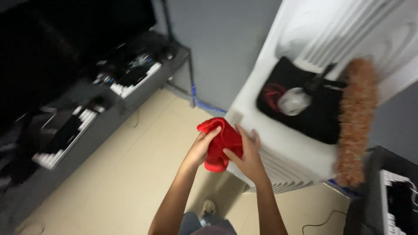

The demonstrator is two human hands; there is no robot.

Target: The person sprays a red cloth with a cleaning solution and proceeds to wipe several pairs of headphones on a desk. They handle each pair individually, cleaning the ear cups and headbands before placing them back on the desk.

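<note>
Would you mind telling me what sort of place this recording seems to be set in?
Probably a room at home or a small office. A low grey shelf holds keyboards, a big dark screen stands above it, and both hands hold a red cloth by a white appliance.

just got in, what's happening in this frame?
A person holds a bunched red cloth in both hands, left hand and right hand, just in front of a white appliance standing against the grey wall. On top of the appliance lie a black bag and a fluffy orange-brown duster. To the left, a dark desk carries keyboards. The floor is beige.
</note>
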